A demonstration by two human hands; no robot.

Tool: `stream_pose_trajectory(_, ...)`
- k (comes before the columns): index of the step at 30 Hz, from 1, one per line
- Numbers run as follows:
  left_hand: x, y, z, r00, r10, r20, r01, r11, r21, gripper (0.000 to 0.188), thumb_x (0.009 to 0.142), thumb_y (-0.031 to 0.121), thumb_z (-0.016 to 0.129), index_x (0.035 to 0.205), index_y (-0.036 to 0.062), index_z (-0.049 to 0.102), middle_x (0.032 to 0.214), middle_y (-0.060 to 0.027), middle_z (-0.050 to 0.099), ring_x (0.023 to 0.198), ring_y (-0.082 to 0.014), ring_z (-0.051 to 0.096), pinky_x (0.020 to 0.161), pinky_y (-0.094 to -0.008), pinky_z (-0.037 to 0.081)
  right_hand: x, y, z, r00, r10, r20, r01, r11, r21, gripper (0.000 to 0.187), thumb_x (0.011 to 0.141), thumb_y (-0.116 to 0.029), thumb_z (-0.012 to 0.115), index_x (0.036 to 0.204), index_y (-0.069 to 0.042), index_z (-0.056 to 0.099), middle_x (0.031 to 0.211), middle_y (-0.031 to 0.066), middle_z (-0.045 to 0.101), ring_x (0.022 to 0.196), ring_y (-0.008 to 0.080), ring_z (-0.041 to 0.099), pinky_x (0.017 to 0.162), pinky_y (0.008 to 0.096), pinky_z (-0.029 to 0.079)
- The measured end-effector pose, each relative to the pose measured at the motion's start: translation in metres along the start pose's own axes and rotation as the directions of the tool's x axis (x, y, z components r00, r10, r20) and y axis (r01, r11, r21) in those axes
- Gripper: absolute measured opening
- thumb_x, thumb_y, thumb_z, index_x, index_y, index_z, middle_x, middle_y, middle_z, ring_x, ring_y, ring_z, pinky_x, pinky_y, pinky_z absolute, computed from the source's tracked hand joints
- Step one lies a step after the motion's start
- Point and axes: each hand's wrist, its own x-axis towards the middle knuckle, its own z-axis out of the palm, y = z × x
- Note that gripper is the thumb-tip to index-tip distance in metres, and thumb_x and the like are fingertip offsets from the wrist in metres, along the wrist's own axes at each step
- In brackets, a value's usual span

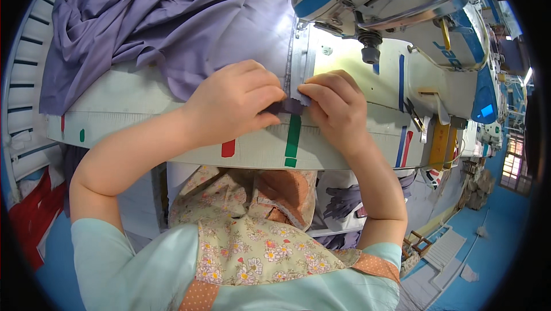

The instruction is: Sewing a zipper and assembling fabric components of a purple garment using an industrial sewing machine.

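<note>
A large piece of purple fabric (189, 21) lies heaped across the left and middle of the sewing table, its near end flat below the machine's lit needle area. My right hand (338, 101) pinches the fabric's edge strip between thumb and fingers. Beside it on the left, my left hand (238, 101) has its fingers curled together at the same edge; what lies between its fingertips is hidden. A sewing machine (390, 7), white and blue, stands just beyond my hands, and the fabric edge runs up toward its presser foot.
The white table (344, 153) carries a ruler scale along its front and coloured tape marks, including a green strip (293, 139). Small thread snips (413, 115) lie at the right near a yellow block (442, 144). Red cloth (37, 219) hangs at the lower left.
</note>
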Motion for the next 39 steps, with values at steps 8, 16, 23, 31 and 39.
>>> stream_pose_trajectory(8, -0.006, 0.001, -0.001, 0.978, 0.160, 0.132, -0.173, 0.980, 0.095, 0.032, 0.066, 0.008, 0.075, 0.097, 0.0068, 0.067, 0.106, -0.0044, 0.060, 0.101, -0.0246, 0.059, 0.084, -0.0376, 0.050, -0.002, -0.002, -0.001, 1.000, -0.019, -0.007, 0.019, 0.999, -0.030, 0.031, 0.061, -0.001, 0.071, 0.091, -0.009, 0.070, 0.087, 0.0036, 0.060, 0.077, 0.0228, 0.060, 0.063, 0.0339, 0.052)
stream_pose_trajectory(16, -0.011, 0.001, 0.000, 0.978, 0.178, 0.107, -0.186, 0.980, 0.069, 0.023, 0.070, 0.005, 0.072, 0.092, 0.0056, 0.067, 0.106, -0.0049, 0.061, 0.102, -0.0245, 0.061, 0.083, -0.0382, 0.051, -0.004, 0.000, 0.003, 0.996, -0.084, 0.020, 0.085, 0.994, -0.070, 0.026, 0.066, -0.009, 0.068, 0.092, -0.009, 0.070, 0.089, 0.0028, 0.060, 0.079, 0.0222, 0.061, 0.066, 0.0346, 0.052)
stream_pose_trajectory(23, -0.010, 0.005, -0.004, 0.981, 0.130, 0.144, -0.139, 0.989, 0.056, 0.020, 0.073, 0.005, 0.071, 0.093, 0.0052, 0.068, 0.109, -0.0060, 0.062, 0.102, -0.0251, 0.062, 0.083, -0.0373, 0.053, -0.005, -0.004, 0.001, 0.994, -0.085, 0.073, 0.094, 0.989, -0.117, 0.025, 0.068, -0.011, 0.067, 0.093, -0.009, 0.070, 0.094, 0.0031, 0.062, 0.086, 0.0228, 0.062, 0.073, 0.0360, 0.053)
stream_pose_trajectory(31, -0.011, 0.000, -0.006, 0.971, 0.189, 0.148, -0.202, 0.976, 0.077, 0.026, 0.072, 0.006, 0.071, 0.097, 0.0050, 0.067, 0.113, -0.0062, 0.062, 0.107, -0.0255, 0.061, 0.088, -0.0381, 0.052, -0.005, -0.007, -0.003, 0.993, -0.065, 0.094, 0.074, 0.993, -0.096, 0.032, 0.066, -0.008, 0.071, 0.097, -0.009, 0.070, 0.101, 0.0035, 0.063, 0.096, 0.0239, 0.063, 0.079, 0.0373, 0.053)
stream_pose_trajectory(39, -0.010, 0.001, -0.006, 0.969, 0.155, 0.192, -0.168, 0.984, 0.056, 0.038, 0.068, 0.008, 0.073, 0.105, 0.0079, 0.067, 0.115, -0.0044, 0.061, 0.109, -0.0235, 0.060, 0.090, -0.0373, 0.051, -0.006, -0.018, -0.008, 0.986, -0.020, 0.165, 0.031, 0.997, -0.064, 0.029, 0.073, -0.010, 0.074, 0.101, -0.008, 0.068, 0.110, 0.0049, 0.063, 0.106, 0.0256, 0.062, 0.085, 0.0402, 0.052)
